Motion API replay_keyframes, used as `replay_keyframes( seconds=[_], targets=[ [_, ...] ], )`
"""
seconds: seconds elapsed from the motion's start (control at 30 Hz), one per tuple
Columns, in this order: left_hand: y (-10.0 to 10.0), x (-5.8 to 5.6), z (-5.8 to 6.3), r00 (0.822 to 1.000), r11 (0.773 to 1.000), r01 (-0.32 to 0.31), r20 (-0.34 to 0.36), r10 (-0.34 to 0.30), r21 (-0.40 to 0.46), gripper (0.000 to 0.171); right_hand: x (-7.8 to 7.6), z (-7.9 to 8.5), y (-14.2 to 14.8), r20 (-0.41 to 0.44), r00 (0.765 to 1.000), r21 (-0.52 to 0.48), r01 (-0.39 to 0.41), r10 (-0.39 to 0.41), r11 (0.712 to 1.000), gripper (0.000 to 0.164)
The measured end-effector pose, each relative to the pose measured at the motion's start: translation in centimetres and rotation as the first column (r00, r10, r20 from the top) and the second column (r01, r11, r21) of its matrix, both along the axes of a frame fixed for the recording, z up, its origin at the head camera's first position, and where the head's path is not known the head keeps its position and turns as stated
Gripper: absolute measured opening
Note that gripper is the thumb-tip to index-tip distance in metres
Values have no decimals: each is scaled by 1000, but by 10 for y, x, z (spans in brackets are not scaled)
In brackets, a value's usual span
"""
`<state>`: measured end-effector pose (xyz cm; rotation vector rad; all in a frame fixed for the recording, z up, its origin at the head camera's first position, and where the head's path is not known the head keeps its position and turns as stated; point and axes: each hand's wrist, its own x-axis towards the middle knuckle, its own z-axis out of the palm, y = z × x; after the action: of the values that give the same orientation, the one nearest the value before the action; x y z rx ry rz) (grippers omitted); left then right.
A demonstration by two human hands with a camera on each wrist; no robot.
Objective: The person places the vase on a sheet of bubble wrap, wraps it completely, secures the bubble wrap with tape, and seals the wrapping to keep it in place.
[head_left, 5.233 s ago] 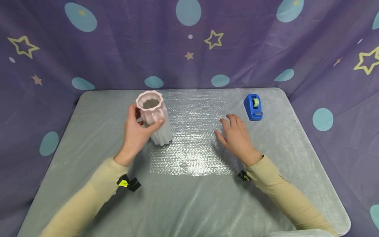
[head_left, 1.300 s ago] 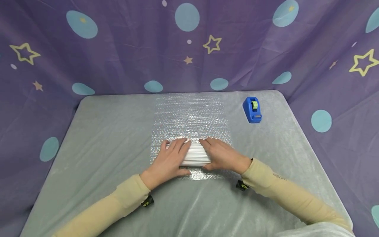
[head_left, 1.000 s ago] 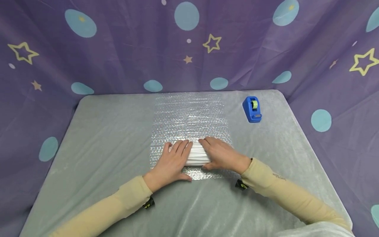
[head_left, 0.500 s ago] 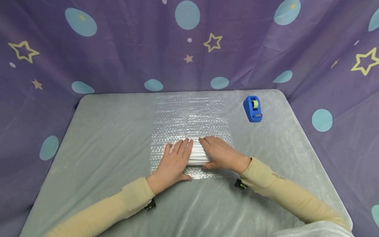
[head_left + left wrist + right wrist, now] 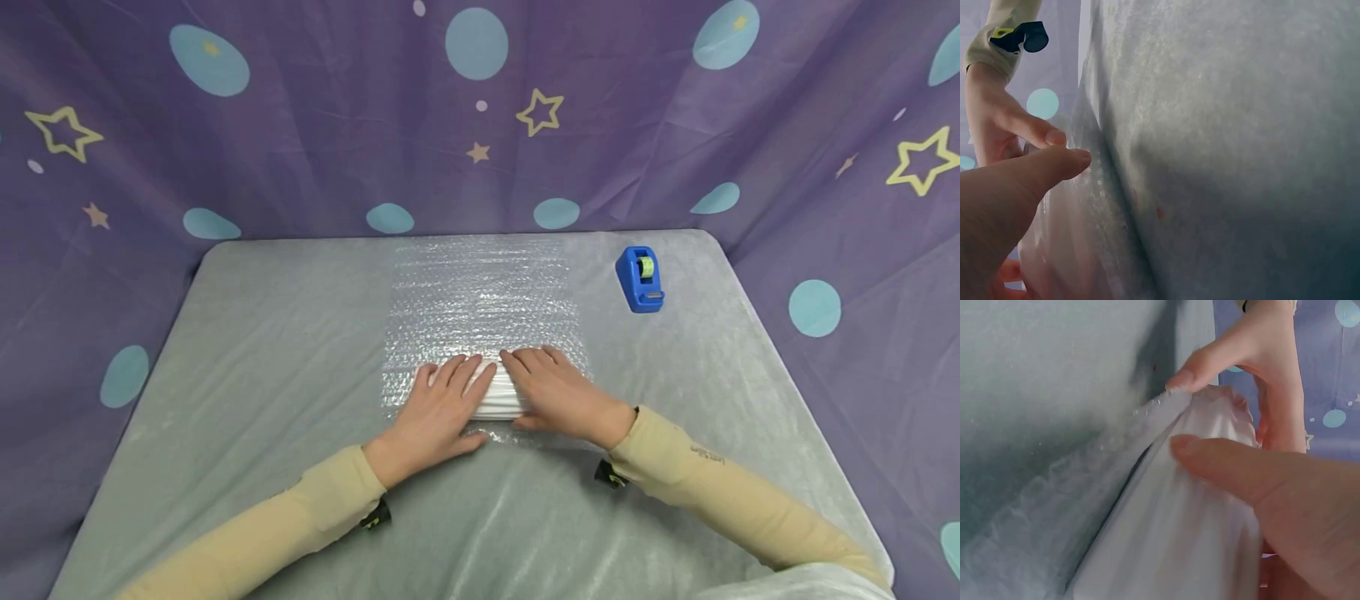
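Observation:
A white ribbed vase (image 5: pixel 498 403) lies on its side across the near part of a clear bubble wrap sheet (image 5: pixel 483 292). My left hand (image 5: pixel 438 410) lays its fingers over the vase's left end, its thumb on the near side at the edge of the wrap. Over the right part, my right hand (image 5: pixel 562 395) grips the vase, fingers on top and thumb along its near side. In the right wrist view the near flap of bubble wrap (image 5: pixel 1041 512) stands raised beside the vase (image 5: pixel 1166 531), and the left thumb touches its edge. The vase's pinkish scalloped rim is at the left end.
A blue tape dispenser (image 5: pixel 640 280) with a greenish roll stands at the back right of the table, which has a grey cloth cover (image 5: pixel 277 325). Behind the table hangs a purple curtain (image 5: pixel 322 125) with stars and blue ovals.
The vase, earlier held upright in my left hand, now lies on the wrap under both hands. Within the last half second the wrap's near edge has lifted slightly towards the vase.

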<state>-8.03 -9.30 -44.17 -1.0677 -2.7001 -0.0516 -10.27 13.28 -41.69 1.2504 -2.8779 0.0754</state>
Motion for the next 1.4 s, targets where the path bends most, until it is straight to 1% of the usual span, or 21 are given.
replay_keyframes(
  seconds=[0.1,0.23,0.37,0.47,0.6,0.73,0.8,0.87,1.03,1.1,1.27,1.4],
  targets=[
    [-1,-1,2,1000,1000,14,-17,-14,8,88,3,1,0,43,999,0,13,-13,1000,109],
    [-1,-3,4,999,999,28,-43,-28,18,77,8,0,-3,82,996,19,44,-45,999,128],
    [-1,-4,7,998,999,28,-49,-27,19,73,11,-6,-7,20,998,45,52,-53,998,136],
    [-1,-4,7,998,999,29,-54,-27,31,70,11,-9,-8,-26,998,49,52,-51,997,132],
    [0,-3,4,998,998,26,-62,-23,50,71,10,-10,-8,-59,997,46,54,-52,997,116],
    [2,-1,1,999,999,8,-55,-5,52,84,7,-9,-8,-70,997,41,43,-40,998,104],
    [2,0,0,999,999,-4,-47,7,52,92,5,-8,-8,-71,997,34,34,-31,999,101],
    [3,0,0,999,998,-14,-41,17,54,94,3,-8,-8,-69,997,25,25,-23,999,100],
    [4,-1,1,999,996,-44,-22,45,76,80,1,-6,-6,-54,998,16,26,-25,1000,99],
    [4,-2,1,999,995,-51,-12,52,86,76,1,-6,-6,-53,998,13,34,-34,999,101],
    [3,-4,3,999,993,-54,6,54,103,76,4,-5,-7,-103,993,11,59,-57,998,102],
    [3,-6,3,999,991,-50,28,47,127,75,10,-6,-9,-163,983,14,82,-79,996,97]
  ],
)
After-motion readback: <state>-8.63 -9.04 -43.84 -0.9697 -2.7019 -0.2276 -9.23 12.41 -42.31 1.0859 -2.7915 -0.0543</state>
